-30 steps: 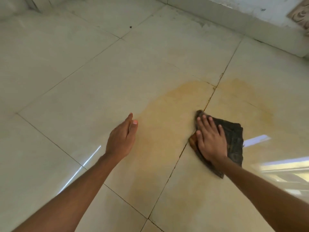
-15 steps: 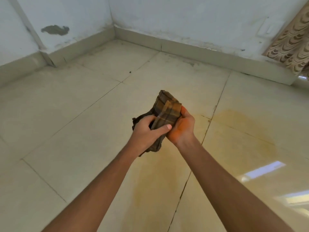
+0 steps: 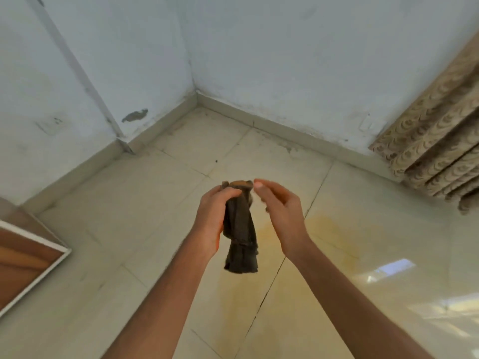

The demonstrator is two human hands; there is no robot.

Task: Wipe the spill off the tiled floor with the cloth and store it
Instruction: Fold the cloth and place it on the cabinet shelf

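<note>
Left hand (image 3: 211,216) gripping hanging cloth (image 3: 241,237), right hand (image 3: 281,216) open just beside

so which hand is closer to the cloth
Left. The left hand grips the cloth near its top. The right hand is open just to the cloth's right, thumb tip close to its top edge.

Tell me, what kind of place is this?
Probably a corner of a room in a house: tiled floor, pale painted walls with a skirting, and a patterned curtain at the right.
</note>
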